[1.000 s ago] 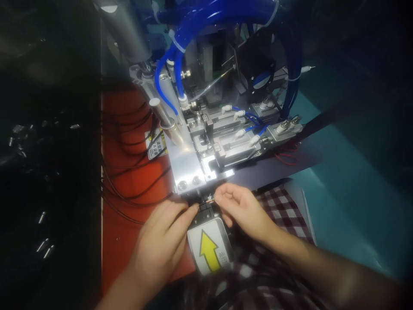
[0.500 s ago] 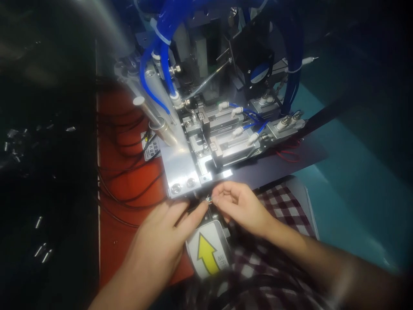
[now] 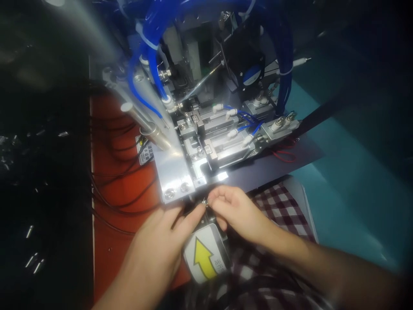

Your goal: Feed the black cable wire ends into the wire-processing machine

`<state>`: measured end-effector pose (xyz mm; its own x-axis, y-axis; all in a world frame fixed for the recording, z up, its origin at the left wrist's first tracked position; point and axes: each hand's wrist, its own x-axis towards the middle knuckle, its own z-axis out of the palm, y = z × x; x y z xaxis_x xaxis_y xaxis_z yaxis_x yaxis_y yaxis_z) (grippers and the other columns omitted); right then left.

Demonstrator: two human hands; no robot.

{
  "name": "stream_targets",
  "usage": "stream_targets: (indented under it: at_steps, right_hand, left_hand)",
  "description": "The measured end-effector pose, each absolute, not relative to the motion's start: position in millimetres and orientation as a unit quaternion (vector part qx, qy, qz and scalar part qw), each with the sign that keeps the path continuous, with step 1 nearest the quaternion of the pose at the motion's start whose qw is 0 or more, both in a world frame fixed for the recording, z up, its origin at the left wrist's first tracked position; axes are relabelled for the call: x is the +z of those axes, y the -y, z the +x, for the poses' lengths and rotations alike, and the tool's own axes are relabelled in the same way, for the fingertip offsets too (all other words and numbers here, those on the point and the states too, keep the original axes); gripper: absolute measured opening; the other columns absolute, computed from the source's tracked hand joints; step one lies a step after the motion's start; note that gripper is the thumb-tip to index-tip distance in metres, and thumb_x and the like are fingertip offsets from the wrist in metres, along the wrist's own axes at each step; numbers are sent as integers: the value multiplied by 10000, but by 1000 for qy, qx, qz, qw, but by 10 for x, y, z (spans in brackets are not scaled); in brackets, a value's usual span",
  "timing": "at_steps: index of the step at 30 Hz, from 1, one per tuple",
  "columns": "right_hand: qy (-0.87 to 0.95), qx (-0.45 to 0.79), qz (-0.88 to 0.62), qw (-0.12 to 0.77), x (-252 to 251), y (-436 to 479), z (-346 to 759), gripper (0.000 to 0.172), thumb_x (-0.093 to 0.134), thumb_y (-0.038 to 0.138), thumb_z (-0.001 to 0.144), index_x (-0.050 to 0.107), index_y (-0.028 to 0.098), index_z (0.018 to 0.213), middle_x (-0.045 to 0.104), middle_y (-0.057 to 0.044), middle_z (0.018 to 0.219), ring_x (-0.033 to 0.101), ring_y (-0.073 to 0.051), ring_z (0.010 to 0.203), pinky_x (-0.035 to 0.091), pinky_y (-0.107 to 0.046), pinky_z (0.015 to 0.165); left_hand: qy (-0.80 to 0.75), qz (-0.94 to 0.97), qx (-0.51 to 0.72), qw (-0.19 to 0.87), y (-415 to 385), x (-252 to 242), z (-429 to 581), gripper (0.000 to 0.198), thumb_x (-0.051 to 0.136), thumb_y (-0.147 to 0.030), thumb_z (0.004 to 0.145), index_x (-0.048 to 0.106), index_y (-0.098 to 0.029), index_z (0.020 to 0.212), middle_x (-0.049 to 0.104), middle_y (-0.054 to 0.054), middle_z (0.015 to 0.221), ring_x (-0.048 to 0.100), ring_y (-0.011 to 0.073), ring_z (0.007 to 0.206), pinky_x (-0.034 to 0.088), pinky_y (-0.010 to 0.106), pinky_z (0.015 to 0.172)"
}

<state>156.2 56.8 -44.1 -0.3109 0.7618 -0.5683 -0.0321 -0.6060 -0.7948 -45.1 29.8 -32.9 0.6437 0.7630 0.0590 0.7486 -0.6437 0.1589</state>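
My right hand (image 3: pixel 237 211) is closed in a pinch at a small shiny metal piece (image 3: pixel 205 203), too small to name more exactly. From the other side, the thumb tip of my left hand (image 3: pixel 167 232) touches or nearly touches that same piece. The left thumb stretches away from the index finger, and the other left fingertips are hidden beneath the front edge of a metal plate (image 3: pixel 171 172). Both hands are close to the front of a machine with pneumatic cylinders (image 3: pixel 229 148). Below them, a white cover (image 3: pixel 192 258) bears a yellow arrow (image 3: pixel 204 258).
Blue air hoses (image 3: pixel 155 56) arch over the machine. Black cables (image 3: pixel 119 209) cross the orange base (image 3: pixel 129 241) at left. Several small shiny pieces (image 3: pixel 32 260) lie on the dark surface farther left. A checked cloth (image 3: pixel 277 206) is at my lap.
The whole view has shifted slightly, so the machine appears a little farther left. Both hands keep nearly the same pose around the small metal piece.
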Motion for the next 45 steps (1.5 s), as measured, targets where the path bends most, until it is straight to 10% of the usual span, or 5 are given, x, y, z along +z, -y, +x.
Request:
stream_targets:
  at_steps: [45]
  right_hand:
    - [553,547,-519,354,-621,-456,1559,139,518,274,913,544,189,807,514,10,658,491,-134,612,413,-257,562]
  left_hand:
    - [-427,881,182,86,-298,-392,-415,391,342,-81,932,620,-191,1183,623,77,991,576,178,875,502,262,687]
